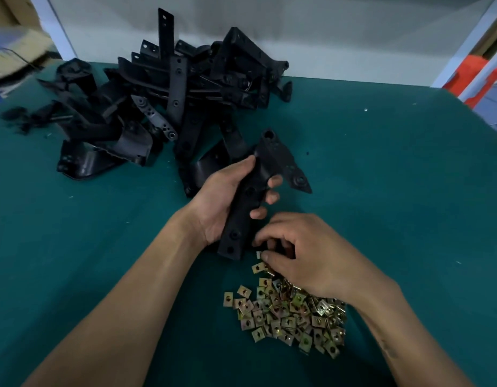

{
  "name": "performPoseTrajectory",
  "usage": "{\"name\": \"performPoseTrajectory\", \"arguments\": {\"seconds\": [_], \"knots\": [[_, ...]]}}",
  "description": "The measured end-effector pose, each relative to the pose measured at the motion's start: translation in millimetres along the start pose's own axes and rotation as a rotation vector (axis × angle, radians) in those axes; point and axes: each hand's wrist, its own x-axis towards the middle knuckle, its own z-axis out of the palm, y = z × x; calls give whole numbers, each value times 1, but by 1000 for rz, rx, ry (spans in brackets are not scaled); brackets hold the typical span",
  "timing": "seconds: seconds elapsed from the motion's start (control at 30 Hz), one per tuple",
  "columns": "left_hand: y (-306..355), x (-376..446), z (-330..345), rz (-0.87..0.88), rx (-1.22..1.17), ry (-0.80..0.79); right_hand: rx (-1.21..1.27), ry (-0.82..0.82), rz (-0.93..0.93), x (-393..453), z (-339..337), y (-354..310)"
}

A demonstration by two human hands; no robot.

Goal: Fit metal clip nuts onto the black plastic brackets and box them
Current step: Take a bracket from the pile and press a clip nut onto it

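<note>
I am gripping a long matte black bracket in my left hand, while my right hand is pinching a small clip nut at its lower end. The thin, brassy square could be slipping into the loose nut pile on the green worktop.

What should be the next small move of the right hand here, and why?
Probably slide the clip nut pinched in the right hand onto the near end of the bracket. The left hand already holds that bracket with its lower end beside the right fingertips, and no nut shows on that end yet.
</note>
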Motion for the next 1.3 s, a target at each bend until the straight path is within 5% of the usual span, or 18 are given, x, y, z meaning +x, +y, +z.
{"name": "performPoseTrajectory", "arguments": {"seconds": [0.33,0.53,0.67,0.83,1.3], "knots": [[-1,4,-4,37,45,61,-19,-15,-58,-3,2,-6],[-3,7,-6,98,-9,67,354,71,-99,-7,-14,9],[-5,4,-8,162,31,26,755,267,-155,-9,-35,21],[-1,-1,-8,205,6,-40,1059,450,-11,7,-58,19],[1,-2,-8,126,63,-43,951,685,-11,40,-27,10]]}}
